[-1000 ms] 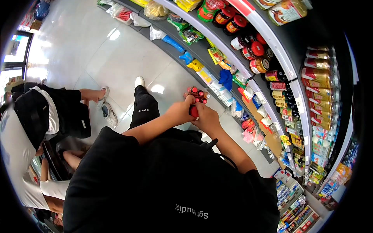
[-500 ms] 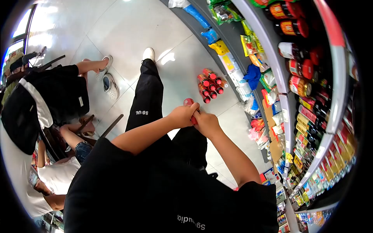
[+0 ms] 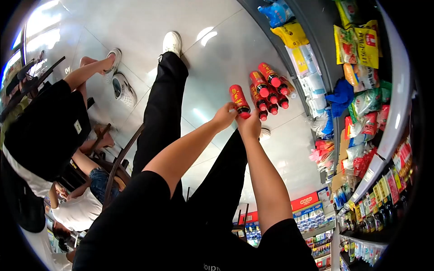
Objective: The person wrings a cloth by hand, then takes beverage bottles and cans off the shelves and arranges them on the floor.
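Note:
A bottle with a red label and red cap (image 3: 238, 97) is between my two hands, its cap end tilted toward me. My left hand (image 3: 224, 117) grips its side near the cap with the fingertips. My right hand (image 3: 248, 124) is closed around the cap end, where part of the bottle is hidden. Just beyond, to the right, a cluster of similar red bottles (image 3: 271, 90) stands on the floor with the caps facing up. The held bottle is close to the left side of this cluster.
Shelves (image 3: 318, 54) with packets and bottles run along the right. A bottle with a pale cap (image 3: 290, 92) stands at the cluster's right edge. On the left, people sit near a wooden chair (image 3: 124, 153); one foot wears a clog (image 3: 123, 90). My white shoe (image 3: 172, 44) is on the tiled floor (image 3: 217, 54).
My hands have moved with the bottle toward the floor cluster. Its label, mostly covered by my fingers before, now shows. My view has shifted and the cluster appears larger.

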The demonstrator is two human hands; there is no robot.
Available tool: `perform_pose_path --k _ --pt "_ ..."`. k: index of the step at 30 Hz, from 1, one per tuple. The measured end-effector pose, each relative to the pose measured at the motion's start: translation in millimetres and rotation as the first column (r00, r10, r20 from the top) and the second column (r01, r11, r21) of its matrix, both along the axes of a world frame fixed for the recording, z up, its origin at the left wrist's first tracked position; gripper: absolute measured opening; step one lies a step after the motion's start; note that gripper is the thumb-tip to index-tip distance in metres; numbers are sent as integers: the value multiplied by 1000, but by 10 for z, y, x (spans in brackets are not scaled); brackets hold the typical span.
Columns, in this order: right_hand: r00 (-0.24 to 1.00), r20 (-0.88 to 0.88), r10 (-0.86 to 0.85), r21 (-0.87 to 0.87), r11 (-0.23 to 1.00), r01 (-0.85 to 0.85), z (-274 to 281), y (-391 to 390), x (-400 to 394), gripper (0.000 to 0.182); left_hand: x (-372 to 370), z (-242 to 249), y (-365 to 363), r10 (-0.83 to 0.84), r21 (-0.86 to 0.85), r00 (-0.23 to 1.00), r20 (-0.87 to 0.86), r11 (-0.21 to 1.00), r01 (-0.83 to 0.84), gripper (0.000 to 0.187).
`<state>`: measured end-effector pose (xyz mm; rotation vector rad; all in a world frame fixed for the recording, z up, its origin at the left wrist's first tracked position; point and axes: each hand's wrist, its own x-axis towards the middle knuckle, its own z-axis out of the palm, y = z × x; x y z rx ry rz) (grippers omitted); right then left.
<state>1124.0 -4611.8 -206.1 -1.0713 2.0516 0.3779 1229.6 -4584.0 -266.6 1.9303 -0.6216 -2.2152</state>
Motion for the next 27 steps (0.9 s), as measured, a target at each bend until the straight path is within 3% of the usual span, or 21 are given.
perform_pose_path --k 1,4,6,8,12,15,20,21,25,27 --pt "1000 -3 -8 12 1000 8 -119 -19 -6 48 -45 -72 -75 50 83 999 -16 995 -49 42" --pt "879 90 -468 181 876 447 -464 -117 -55 47 -171 -303 -239 166 206 985 -44 967 -153 42" --pt "842 92 -531 223 835 502 -751 -137 -157 44 -202 -484 -322 88 199 993 -77 977 -71 41" --pt "738 73 -671 313 718 622 -917 -167 -224 40 -260 -613 -328 112 217 989 -98 972 -88 42" --pt "576 20 -817 242 563 791 -1221 -85 -273 35 -336 -587 -456 191 306 964 -186 943 -128 47" --pt "546 23 -837 201 539 818 -1277 -69 -289 37 -395 -605 -485 283 380 932 -225 907 -183 47" --pt "575 54 -816 107 577 810 -1427 -36 -316 41 -448 -612 -545 274 393 935 -225 904 -170 50" --pt "568 51 -821 162 568 807 -1426 -53 -335 45 -461 -631 -543 276 402 933 -232 900 -166 51" --pt "594 12 -804 147 589 794 -1347 -127 -334 47 -520 -767 -483 295 397 929 -224 898 -190 53" --pt "662 22 -749 130 659 741 -1277 -141 -326 45 -566 -884 -398 293 296 934 -203 928 -227 50"
